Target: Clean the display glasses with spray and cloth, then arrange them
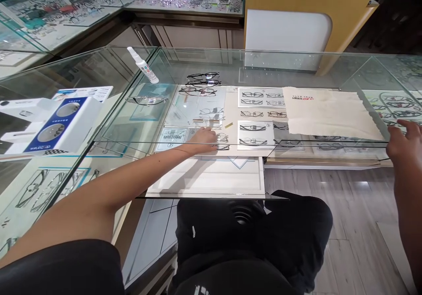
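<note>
My left hand (203, 140) reaches over the front of the glass counter, its fingers curled down and partly hidden. Beside its right edge sits a pair of eyeglasses (222, 137), close to the fingers; whether they grip it I cannot make out. My right hand (405, 137) rests at the counter's front edge on the far right, fingers apart and holding nothing visible. Three dark-framed eyeglasses (202, 83) lie in a stack behind my left hand. A thin-rimmed pair (147, 100) lies to their left. A small gold-coloured strip (228, 125) lies near my left hand.
A white spray bottle (143, 65) stands on the glass at the back left. A beige cloth (326, 112) covers part of the counter. Rows of eyeglasses (252, 128) show under the glass. A blue-and-white box (59, 125) stands left. An open drawer (211, 178) juts out above my lap.
</note>
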{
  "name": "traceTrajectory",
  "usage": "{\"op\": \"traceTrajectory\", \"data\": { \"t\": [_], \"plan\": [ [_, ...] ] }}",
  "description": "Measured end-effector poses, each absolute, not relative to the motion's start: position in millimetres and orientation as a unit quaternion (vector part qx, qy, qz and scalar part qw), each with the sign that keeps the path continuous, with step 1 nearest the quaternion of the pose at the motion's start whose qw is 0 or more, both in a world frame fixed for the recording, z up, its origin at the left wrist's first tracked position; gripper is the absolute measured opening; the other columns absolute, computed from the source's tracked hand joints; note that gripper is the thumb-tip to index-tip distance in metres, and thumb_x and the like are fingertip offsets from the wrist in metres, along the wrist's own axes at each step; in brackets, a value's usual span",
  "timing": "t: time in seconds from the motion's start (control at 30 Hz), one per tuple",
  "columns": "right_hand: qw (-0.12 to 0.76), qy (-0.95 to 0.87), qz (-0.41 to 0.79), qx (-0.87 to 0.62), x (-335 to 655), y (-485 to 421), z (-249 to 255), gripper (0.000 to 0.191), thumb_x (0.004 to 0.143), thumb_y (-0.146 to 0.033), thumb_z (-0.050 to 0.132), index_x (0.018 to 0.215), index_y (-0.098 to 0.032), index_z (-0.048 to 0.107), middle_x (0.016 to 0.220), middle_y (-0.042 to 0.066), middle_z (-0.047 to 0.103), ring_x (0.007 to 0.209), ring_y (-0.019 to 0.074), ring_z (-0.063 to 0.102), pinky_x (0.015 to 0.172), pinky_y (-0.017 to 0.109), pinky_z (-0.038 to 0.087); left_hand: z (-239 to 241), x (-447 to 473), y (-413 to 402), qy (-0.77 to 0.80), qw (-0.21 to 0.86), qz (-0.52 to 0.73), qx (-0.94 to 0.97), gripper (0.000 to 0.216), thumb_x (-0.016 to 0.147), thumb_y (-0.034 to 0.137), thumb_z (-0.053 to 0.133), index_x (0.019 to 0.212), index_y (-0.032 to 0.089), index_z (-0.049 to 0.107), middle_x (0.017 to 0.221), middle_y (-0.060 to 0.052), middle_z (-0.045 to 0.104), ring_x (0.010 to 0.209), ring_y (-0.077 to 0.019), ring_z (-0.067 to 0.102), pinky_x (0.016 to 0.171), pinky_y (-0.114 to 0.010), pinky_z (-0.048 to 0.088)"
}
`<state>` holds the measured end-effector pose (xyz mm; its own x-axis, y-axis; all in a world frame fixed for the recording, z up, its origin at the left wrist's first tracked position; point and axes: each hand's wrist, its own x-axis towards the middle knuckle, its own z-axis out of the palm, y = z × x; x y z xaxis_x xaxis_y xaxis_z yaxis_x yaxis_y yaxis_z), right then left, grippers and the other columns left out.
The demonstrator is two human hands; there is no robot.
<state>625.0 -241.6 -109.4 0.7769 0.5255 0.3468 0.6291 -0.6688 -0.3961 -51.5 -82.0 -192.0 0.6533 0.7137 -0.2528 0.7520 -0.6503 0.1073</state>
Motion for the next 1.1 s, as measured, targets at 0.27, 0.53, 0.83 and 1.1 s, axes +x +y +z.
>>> {"op": "traceTrajectory", "data": {
  "t": [0.27,0.53,0.83,1.1],
  "plan": [
    [0.246,-0.320,-0.107,-0.909,626.5,-241.3,-109.4,0.057,0.096,-0.049,0.058,0.148,-0.032,0.073,0.167,0.010,0.058,0.157,0.0374,0.047,0.130,0.062,0.030,-193.0,-49.1,-51.4,0.431,0.148,-0.070,0.887,0.045,0.086,0.055,0.067,0.110,0.018,0.067,0.112,-0.015,0.077,0.122,-0.0396,0.059,0.108,-0.050,0.037],
    [0.263,-0.328,-0.131,-0.898,625.2,-243.3,-109.3,0.068,0.084,-0.057,0.054,0.143,-0.033,0.077,0.160,0.008,0.065,0.153,0.0387,0.054,0.129,0.062,0.036,-196.3,-47.3,-49.5,0.431,0.141,-0.107,0.885,0.051,0.088,0.061,0.065,0.116,0.018,0.067,0.113,-0.018,0.075,0.121,-0.0429,0.059,0.106,-0.054,0.038],
    [0.254,-0.324,-0.130,-0.902,634.8,-243.3,-116.2,0.070,0.085,-0.064,0.052,0.144,-0.035,0.076,0.162,0.008,0.063,0.155,0.0385,0.052,0.129,0.062,0.035,-139.6,-39.0,-114.9,0.431,0.163,-0.164,0.872,0.055,0.091,0.055,0.069,0.129,0.015,0.070,0.158,-0.024,0.057,0.142,-0.0478,0.051,0.118,-0.059,0.038],
    [0.229,-0.321,-0.118,-0.911,633.5,-245.2,-113.9,0.077,0.085,-0.071,0.046,0.147,-0.034,0.074,0.164,0.010,0.061,0.155,0.0403,0.051,0.129,0.062,0.035,8.9,-42.9,-124.3,0.147,0.565,-0.207,0.785,0.030,0.101,0.053,0.067,0.109,0.026,0.078,0.111,-0.003,0.081,0.104,-0.0227,0.074,0.099,-0.035,0.054]
  ]
}}
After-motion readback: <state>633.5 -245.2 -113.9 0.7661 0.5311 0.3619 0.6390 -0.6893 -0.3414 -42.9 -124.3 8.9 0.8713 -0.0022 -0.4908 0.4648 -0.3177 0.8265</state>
